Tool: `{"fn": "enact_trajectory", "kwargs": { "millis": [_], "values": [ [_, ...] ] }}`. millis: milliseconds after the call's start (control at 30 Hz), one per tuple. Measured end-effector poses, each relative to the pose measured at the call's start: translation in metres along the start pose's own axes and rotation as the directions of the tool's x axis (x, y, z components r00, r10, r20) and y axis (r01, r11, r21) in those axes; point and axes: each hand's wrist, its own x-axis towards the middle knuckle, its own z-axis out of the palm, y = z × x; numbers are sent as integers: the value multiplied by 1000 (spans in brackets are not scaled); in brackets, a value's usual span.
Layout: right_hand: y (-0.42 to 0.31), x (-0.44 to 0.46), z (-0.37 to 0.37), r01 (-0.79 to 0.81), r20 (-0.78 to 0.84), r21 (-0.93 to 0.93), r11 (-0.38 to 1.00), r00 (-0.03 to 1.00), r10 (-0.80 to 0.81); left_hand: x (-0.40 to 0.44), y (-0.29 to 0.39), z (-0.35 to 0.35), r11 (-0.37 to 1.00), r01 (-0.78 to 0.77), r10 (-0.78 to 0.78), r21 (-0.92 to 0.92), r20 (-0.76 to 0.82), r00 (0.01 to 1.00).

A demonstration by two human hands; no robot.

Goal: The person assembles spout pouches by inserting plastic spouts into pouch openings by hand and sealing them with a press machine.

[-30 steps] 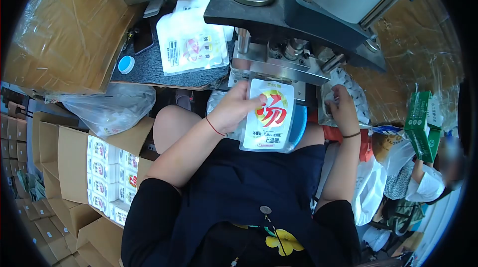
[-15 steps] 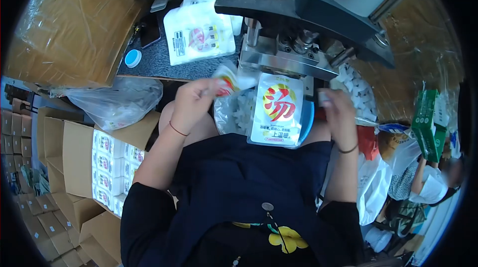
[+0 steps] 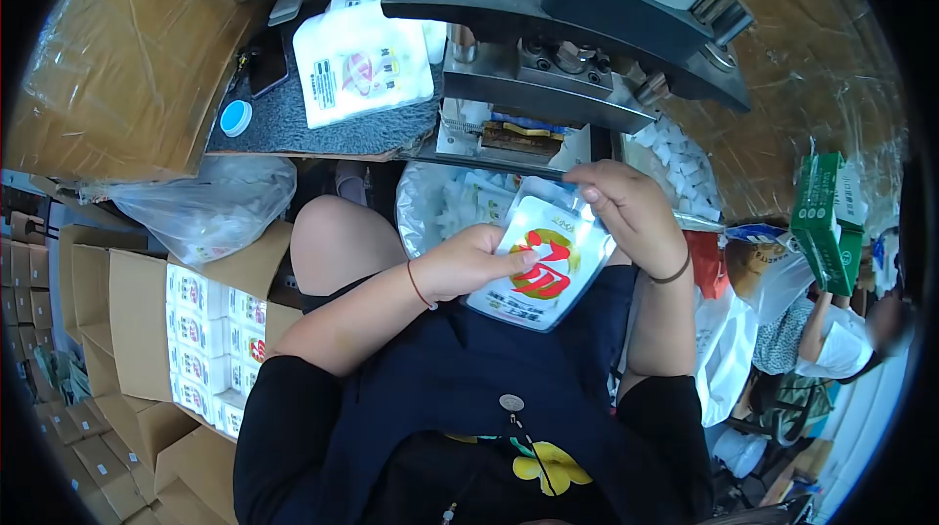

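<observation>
A white plastic pouch with a large red character on a yellow-green ring lies tilted above my lap. My left hand grips its left side, thumb across the printed front. At the pouch's upper right edge is my right hand, its fingers bent together; whether it pinches the film or a small part there is hidden. Just beyond the pouch stands a metal press, its lower jaw visible below a steel bar. Under the press, a bin lined with clear plastic holds more pouches.
White pouches lie stacked on the dark worktop, near a blue-white lid and a phone. Small white pieces are heaped at right. An open carton of pouches stands at left. Another person is at far right.
The pouch at the press has come away from it. My left hand has moved down and right to a pouch, my right hand slightly left onto its edge. The view has shifted a little.
</observation>
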Motion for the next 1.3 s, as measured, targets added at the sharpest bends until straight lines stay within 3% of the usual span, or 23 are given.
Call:
{"fn": "enact_trajectory", "kwargs": {
  "millis": [67,167,233,333,400,433,467,500,567,600,633,667,767,800,867,900,933,967,1033,1067,1133,1200,1300],
  "values": [
    [5,-7,-7,-54,-62,-47,997,997,52,5,-6,1,998,-8,13,-68,64,998],
    [16,-30,-16,-95,-273,-222,970,961,32,13,-1,-11,981,-66,62,-182,-28,998],
    [20,-41,-13,-137,-244,-215,967,966,83,19,8,-25,976,-112,87,-186,-141,986],
    [9,-46,0,-237,-190,-95,967,958,216,24,26,-35,966,-90,49,-243,-171,984],
    [14,-51,11,-205,-154,-36,978,968,197,28,25,-38,957,-100,53,-273,-175,983],
    [16,-52,17,-187,-136,-5,982,973,184,26,25,-38,966,-168,129,-196,-198,972],
    [14,-54,21,-180,-156,48,982,970,186,26,24,-51,967,-196,244,163,-374,895],
    [14,-54,23,-181,-127,30,983,975,184,24,26,-69,859,-129,396,496,-483,781],
    [14,-56,21,-188,-66,-13,982,980,187,6,61,-107,565,-50,737,823,-477,478],
    [12,-54,21,-145,-120,-56,988,983,138,-1,76,-123,229,240,878,943,-307,367],
    [11,-47,22,-99,-177,-103,990,981,79,-9,87,-137,-119,528,945,841,-67,320],
    [10,-43,21,-54,-230,-153,987,973,18,-17,84,-149,-113,522,858,845,-182,480],
    [11,-44,17,-228,-213,98,969,946,244,-35,44,-128,-264,413,763,872,-73,642],
    [12,-45,18,-269,-209,158,950,931,298,-40,41,-113,-286,397,764,872,-43,644],
    [16,-44,22,-342,-194,273,899,896,400,-55,26,-114,-5,308,822,951,-171,543],
    [17,-42,23,-271,-197,209,940,929,312,-58,21,-117,136,247,832,959,-246,498],
    [18,-38,25,-194,-193,145,970,956,220,-55,30,-106,333,41,841,942,-317,438],
    [16,-34,27,-113,-178,80,990,976,126,-56,34,-92,429,7,765,903,-368,528],
    [0,-23,28,-87,-159,158,984,981,113,-57,37,-67,606,-31,588,795,-421,691],
    [-4,-18,30,-56,-188,167,984,978,88,-48,32,-62,598,-153,634,787,-348,691],
    [-11,-4,32,27,-301,186,982,953,31,-42,33,-38,634,-99,553,767,-360,752],
    [-18,7,36,15,-307,206,979,950,50,-29,28,-27,644,-85,482,760,-317,817],
    [-14,14,32,60,-279,64,996,959,-40,-17,14,-14,863,-109,296,494,-319,900]
  ]
}}
